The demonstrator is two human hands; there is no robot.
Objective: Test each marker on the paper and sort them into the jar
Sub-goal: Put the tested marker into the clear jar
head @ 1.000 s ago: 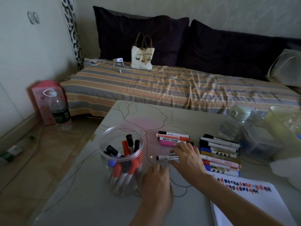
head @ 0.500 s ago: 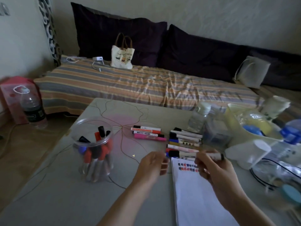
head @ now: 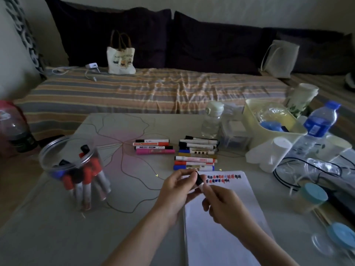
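Both hands meet over the top left corner of the white paper. My left hand pinches the black cap of a white marker. My right hand grips the marker's white barrel, most of it hidden in the fist. Red, blue and black test scribbles run along the paper's top edge. The clear jar stands at the left with several markers in it. Two groups of loose markers lie beyond the paper, a small one and a larger one.
The right side of the table is crowded: a cream tub, a blue-capped water bottle, a clear bottle, white cups, black cables and blue-lidded containers. A striped couch lies behind.
My right hand picked a black-capped marker off the table and brought it over the paper. My left hand came up and took hold of its cap. The view shifted right.
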